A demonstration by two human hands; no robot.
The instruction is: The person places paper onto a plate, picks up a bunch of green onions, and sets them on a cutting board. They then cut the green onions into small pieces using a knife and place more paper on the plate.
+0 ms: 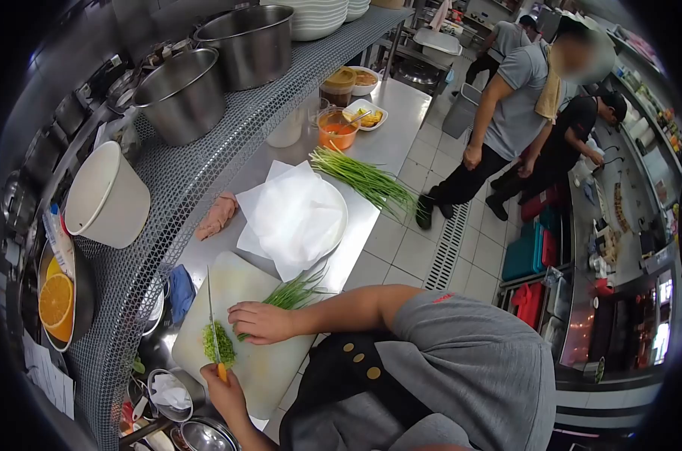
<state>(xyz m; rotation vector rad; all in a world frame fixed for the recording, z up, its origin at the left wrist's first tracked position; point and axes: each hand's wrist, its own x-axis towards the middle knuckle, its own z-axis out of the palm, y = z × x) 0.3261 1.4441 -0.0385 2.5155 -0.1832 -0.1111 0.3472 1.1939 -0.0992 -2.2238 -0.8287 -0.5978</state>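
My left hand (225, 392) is closed round the orange handle of a knife (212, 319), whose long blade stands over finely chopped green stalks (219, 345) on a white cutting board (281, 372). My right hand (261, 322) is closed over a bunch of long green stalks (294, 291) on the same board, just right of the blade. A piece of raw meat (218, 216) lies beyond the board, beside a white plate (341, 225) topped with white paper sheets (292, 214). Farther off on the steel counter is a larger bunch of green stalks (360, 177).
A mesh shelf (164, 161) with steel pots (179, 98) and a white tub (108, 195) overhangs the counter's left side. A blue cloth (181, 293) lies by the board. An orange container (336, 129) stands at the back. Several people (514, 90) are in the aisle at right.
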